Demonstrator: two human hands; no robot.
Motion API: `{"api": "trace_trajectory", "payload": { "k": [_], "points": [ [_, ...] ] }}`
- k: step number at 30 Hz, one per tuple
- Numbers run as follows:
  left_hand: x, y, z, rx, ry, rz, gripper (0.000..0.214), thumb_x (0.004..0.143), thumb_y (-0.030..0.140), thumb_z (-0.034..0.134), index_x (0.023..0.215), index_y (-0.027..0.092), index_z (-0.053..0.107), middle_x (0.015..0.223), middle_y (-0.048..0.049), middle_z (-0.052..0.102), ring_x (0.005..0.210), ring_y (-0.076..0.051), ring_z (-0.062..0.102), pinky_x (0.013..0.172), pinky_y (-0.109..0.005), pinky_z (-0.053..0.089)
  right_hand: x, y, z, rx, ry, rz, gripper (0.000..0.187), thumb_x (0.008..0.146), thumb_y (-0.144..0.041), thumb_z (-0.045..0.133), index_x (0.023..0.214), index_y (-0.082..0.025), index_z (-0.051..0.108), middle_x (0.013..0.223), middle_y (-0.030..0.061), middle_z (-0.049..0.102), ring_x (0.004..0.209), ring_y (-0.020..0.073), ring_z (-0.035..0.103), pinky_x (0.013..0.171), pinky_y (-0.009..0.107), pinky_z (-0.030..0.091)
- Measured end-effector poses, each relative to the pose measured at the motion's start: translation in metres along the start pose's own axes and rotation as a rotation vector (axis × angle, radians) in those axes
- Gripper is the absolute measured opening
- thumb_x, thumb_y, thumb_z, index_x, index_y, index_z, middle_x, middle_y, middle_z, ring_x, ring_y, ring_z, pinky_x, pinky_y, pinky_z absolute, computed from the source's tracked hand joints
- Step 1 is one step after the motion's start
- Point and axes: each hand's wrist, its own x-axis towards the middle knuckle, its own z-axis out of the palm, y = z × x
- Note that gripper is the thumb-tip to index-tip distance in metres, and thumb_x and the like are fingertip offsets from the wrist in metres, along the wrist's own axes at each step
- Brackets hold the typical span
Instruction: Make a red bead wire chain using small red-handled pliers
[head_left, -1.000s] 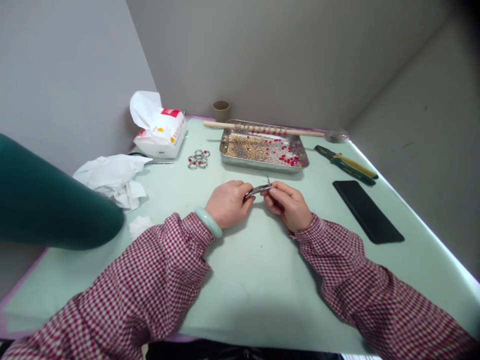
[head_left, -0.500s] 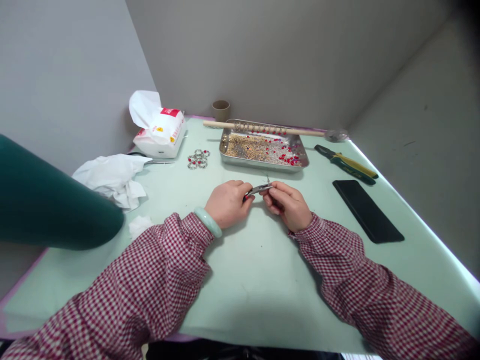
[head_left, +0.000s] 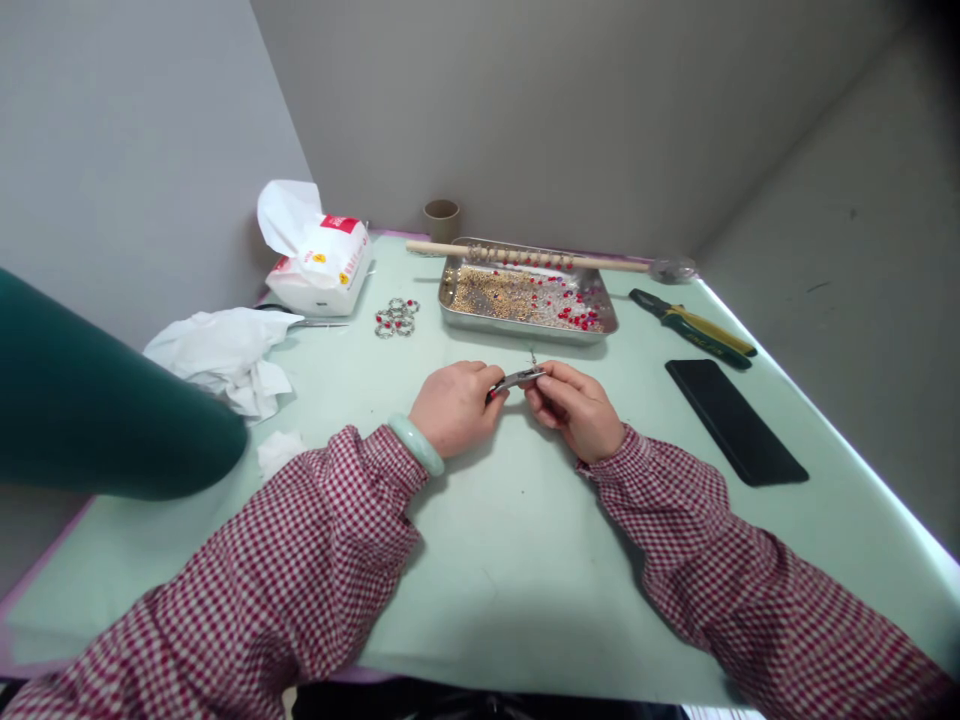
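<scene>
My left hand and my right hand rest on the pale green table, knuckles facing each other. Between them runs a small pair of metal pliers; the left fingers are curled round its handle end. The right fingers are pinched at the jaw end, where a tiny wire piece sticks up. A pale green bangle sits on my left wrist. Just beyond the hands stands a steel tray with gold and red beads.
A wooden stick threaded with beads lies across the tray's far rim. Finished rings, a tissue pack, crumpled tissues, a cup, green-handled pliers and a black phone surround them. A dark green sleeve intrudes at left.
</scene>
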Motion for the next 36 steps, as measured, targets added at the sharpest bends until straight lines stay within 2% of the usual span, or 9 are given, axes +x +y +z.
{"api": "trace_trajectory", "payload": {
  "k": [19, 36],
  "points": [
    [0.0005, 0.0014, -0.003, -0.045, 0.005, -0.024, 0.021, 0.087, 0.025, 0.047, 0.073, 0.017, 0.062, 0.065, -0.0021, 0.06, 0.059, -0.015, 0.049, 0.057, -0.028, 0.033, -0.0003, 0.0015, -0.0006, -0.067, -0.002, -0.009, 0.016, 0.089, -0.03, 0.049, 0.083, -0.017, 0.058, 0.063, -0.0027, 0.053, 0.044, 0.0057, 0.04, 0.04, 0.021, 0.025],
    [0.0024, 0.0047, -0.0062, -0.101, -0.046, -0.063, 0.025, 0.086, 0.029, 0.05, 0.068, 0.017, 0.063, 0.057, -0.0003, 0.057, 0.053, -0.013, 0.044, 0.054, -0.027, 0.029, -0.0018, -0.0003, -0.0014, -0.091, -0.024, -0.028, 0.019, 0.09, -0.029, 0.047, 0.08, -0.017, 0.057, 0.062, -0.0027, 0.053, 0.043, 0.0057, 0.041, 0.04, 0.021, 0.026]
  ]
}}
